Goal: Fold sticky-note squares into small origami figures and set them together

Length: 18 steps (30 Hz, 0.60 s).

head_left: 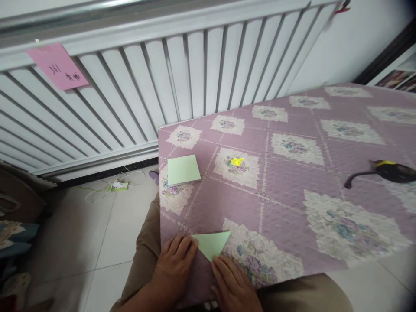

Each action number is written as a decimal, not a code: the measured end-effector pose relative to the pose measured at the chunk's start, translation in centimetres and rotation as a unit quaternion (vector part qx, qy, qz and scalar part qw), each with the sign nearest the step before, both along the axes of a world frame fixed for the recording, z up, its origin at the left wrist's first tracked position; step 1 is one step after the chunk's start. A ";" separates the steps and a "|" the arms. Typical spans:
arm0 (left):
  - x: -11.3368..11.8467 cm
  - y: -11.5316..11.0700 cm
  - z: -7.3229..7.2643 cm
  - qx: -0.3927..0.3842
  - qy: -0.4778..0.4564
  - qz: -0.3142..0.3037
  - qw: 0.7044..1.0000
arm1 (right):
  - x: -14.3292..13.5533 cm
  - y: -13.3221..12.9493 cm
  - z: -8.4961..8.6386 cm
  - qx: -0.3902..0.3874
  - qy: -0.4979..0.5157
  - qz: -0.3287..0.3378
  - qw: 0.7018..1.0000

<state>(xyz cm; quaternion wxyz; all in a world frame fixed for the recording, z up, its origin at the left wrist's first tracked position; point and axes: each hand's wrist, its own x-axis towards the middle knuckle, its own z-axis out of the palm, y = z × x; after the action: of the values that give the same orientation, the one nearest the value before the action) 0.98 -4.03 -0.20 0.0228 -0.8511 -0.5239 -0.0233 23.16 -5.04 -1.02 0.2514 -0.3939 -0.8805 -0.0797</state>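
Note:
A light green sheet of paper (212, 244), folded into a triangle, lies on the table near its front left corner. My left hand (175, 264) has its fingers bent together on the paper's left corner. At the lower point of the triangle, my right hand (234, 281) presses the paper with its fingers close together. The palms and most of the thumbs are hidden. Beyond my left hand is a square pad of light green paper (183, 169). A small folded yellow paper piece (237, 161) sits to the right of the pad.
A purple flowered cloth (237, 203) covers the table. On its right side lies a black object with a yellow band (394, 172). A white radiator (195, 73) with a pink note (57, 67) runs behind. A power strip (120, 186) with cables is on the floor.

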 end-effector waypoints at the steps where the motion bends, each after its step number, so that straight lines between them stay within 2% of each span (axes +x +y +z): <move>1: 0.0 -0.1 0.0 0.001 -0.001 0.002 1.000 | 0.0 0.0 -0.1 0.005 -0.003 0.001 1.000; 11: -0.1 -0.2 -0.6 0.009 -0.016 0.019 1.000 | 0.2 0.0 -0.9 -0.004 0.004 0.003 1.000; 15: -0.2 0.0 -0.7 0.020 -0.017 0.031 0.999 | 0.2 0.0 -0.5 -0.005 0.001 0.001 1.000; 18: 0.0 0.4 -0.1 0.016 -0.032 0.036 0.999 | 0.1 -0.1 -0.1 0.000 0.014 -0.002 1.000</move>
<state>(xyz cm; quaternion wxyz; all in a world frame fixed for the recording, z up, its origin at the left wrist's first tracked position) 1.01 -3.62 -0.34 0.0208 -0.8299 -0.5546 -0.0580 23.21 -5.12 -1.16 0.2632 -0.3971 -0.8760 -0.0752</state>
